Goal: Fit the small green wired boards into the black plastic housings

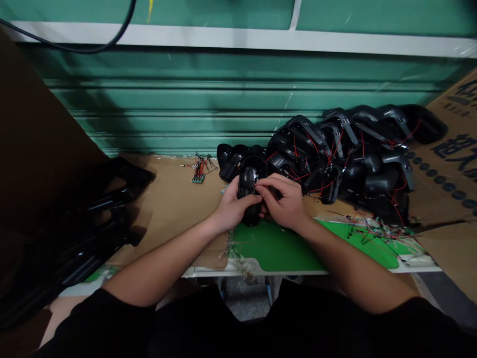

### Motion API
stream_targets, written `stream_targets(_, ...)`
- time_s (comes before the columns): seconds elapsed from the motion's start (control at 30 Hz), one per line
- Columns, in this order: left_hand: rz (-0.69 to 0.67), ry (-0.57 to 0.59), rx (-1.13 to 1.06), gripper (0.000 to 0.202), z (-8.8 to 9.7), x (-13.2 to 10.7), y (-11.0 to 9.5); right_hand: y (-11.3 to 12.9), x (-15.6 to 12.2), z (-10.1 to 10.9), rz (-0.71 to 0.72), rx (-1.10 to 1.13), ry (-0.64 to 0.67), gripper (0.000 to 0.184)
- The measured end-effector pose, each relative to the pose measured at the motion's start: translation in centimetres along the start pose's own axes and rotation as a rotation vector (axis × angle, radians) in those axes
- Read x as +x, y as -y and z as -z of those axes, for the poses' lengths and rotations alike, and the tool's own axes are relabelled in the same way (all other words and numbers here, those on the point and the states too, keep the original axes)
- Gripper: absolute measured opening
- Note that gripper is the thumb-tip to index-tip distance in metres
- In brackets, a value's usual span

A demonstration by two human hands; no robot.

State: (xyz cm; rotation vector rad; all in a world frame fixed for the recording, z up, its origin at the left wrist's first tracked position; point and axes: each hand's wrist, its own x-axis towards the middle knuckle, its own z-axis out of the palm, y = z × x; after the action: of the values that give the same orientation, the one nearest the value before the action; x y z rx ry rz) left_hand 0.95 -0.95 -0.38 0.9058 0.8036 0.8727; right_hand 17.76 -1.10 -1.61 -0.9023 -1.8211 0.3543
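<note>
While the left hand (229, 206) wraps the side of an elongated black plastic housing (252, 169), its thumb laid across the nearer part, the right hand (285, 201) meets it from the other side, thumb and forefinger drawn narrow against the upper face; whether they pinch anything is too small to tell. That housing is held up at the far left part of the green panel (276, 248), with its long axis running away from the wearer, nearly square to the panel's near edge; both hands touch it, so neither is nearer. Its shell is glossy, smooth and rounded at the far end. Beyond the panel and to its right is a heap of similar dark housings (376, 181), some curved, some angular, with thin red wires (329, 154) looping out. On the panel's right end sits a loose tangle of fine leads (387, 231). Left of the panel lies matt brown cardboard (175, 199), bearing small green circuit boards (198, 178) with bristling wires; farther left are shiny black moulded parts (122, 191), partly lost in shadow.
</note>
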Motion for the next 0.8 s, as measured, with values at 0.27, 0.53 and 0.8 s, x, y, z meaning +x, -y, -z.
stream_targets(0.27,0.013,0.018,-0.039,0.068,0.0,0.1,0.1,-0.2,0.4,0.7,0.064,-0.038,0.028,0.009)
stream_targets(0.53,-0.021,-0.026,0.041,0.061,-0.1,0.3,0.1,-1.0,0.5,1.1,0.03,0.006,0.08,0.011)
stream_targets(0.8,-0.111,-0.131,0.15,0.052,0.6,0.6,0.7,-0.6,1.2,1.8,0.027,-0.069,0.102,0.013)
